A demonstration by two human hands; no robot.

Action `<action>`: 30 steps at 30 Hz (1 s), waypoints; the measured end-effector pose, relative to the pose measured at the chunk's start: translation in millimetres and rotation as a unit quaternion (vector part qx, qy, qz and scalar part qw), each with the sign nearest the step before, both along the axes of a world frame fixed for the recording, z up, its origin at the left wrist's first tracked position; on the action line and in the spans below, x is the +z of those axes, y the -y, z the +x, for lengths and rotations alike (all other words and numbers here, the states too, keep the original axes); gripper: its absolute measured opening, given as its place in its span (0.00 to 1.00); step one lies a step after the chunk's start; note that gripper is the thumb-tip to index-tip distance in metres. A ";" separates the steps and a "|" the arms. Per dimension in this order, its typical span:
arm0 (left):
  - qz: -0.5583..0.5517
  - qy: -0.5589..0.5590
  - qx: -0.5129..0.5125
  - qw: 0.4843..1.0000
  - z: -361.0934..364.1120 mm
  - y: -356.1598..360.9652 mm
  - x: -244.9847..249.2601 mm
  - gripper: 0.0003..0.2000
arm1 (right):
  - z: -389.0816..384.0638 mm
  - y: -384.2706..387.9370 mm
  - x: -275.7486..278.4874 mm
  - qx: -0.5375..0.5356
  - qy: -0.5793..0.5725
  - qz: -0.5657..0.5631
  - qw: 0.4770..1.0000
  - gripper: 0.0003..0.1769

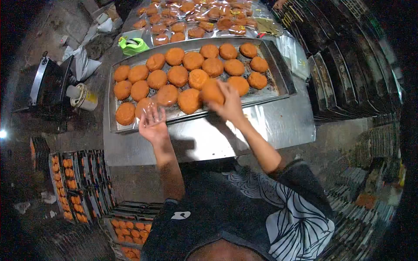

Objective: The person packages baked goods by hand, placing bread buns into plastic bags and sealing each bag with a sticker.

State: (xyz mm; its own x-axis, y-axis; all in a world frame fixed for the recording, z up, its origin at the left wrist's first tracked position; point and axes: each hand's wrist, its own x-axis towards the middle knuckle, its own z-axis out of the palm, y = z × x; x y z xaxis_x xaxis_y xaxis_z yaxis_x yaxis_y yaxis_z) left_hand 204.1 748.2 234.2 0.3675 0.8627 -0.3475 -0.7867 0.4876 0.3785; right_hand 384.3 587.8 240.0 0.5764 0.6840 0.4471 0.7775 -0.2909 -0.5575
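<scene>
While over the tray [282,71], right hand [230,105] tight on cake [212,92], left hand [153,126] tight on bagged cake [146,107].

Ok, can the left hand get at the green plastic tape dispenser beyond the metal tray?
Probably yes: left hand only passes over round orange cakes on the metal tray; green tape dispenser sits uncovered.

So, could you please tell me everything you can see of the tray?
The tray is a shallow, rectangular metal pan with a raised rim, its floor dark with baked-on crumbs. It lies flat on the steel table, loaded with rows of round orange-brown cakes, with gaps along the front. The right hand grips a cake at its near edge; the left hand holds a clear bag over the near rim.
</scene>
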 end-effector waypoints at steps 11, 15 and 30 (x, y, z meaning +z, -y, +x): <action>0.244 -0.070 -0.188 0.949 98.2 146.0 39.5 0.23 | -25.1 87.2 72.6 0.028 0.094 0.016 0.995 0.48; 0.230 0.014 -0.319 0.919 101.4 148.3 28.0 0.23 | -37.1 95.6 43.1 -0.077 0.046 0.061 0.994 0.47; 0.659 -0.285 -0.382 0.582 105.8 229.8 -102.4 0.12 | 124.1 53.4 85.7 -0.049 -0.145 0.203 0.967 0.13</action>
State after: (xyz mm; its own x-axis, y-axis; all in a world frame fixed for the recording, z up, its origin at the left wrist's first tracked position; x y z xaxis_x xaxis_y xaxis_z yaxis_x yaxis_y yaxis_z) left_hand 309.9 518.4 131.8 0.9679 0.1783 0.1770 -0.0942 -0.3954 0.9136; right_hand 508.4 534.4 325.7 0.7707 0.4222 0.4773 0.5517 -0.0674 -0.8313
